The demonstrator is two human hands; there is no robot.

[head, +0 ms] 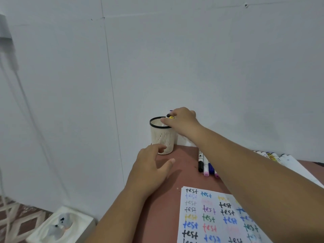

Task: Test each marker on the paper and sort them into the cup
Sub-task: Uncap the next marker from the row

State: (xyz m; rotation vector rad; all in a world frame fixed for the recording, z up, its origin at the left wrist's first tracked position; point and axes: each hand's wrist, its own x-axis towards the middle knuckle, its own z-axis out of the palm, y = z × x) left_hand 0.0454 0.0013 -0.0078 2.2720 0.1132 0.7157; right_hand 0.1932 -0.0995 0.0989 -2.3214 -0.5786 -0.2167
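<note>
The right hand (180, 120) is curled over the black rim of the cream perforated plastic cup (162, 137), fingers bunched around the top ends of a few markers (170, 116); a yellow cap, a black cap and a sliver of purple show just beyond the fingertips. The caps sit at the far right edge of the cup mouth, but the hand covers the barrels, so it is hard to say whether they already stand inside the cup.

Below that grip and nearer the person, the left hand (150, 167) rests beside the cup's base with fingers loosely spread, its fingertips at or touching the lower wall, holding nothing.

The cup stands at the far left corner of the reddish-brown table (185, 174), against the pale wall. Under the right forearm lies a short row of loose markers (204, 163), black, pink and blue caps pointing toward the person. Further right along the wall is another row of white-barrelled markers (270, 155). Nearest the person, well below the grip, lies the white sheet of paper (215, 216) covered with the word "test" in many colours.
</note>
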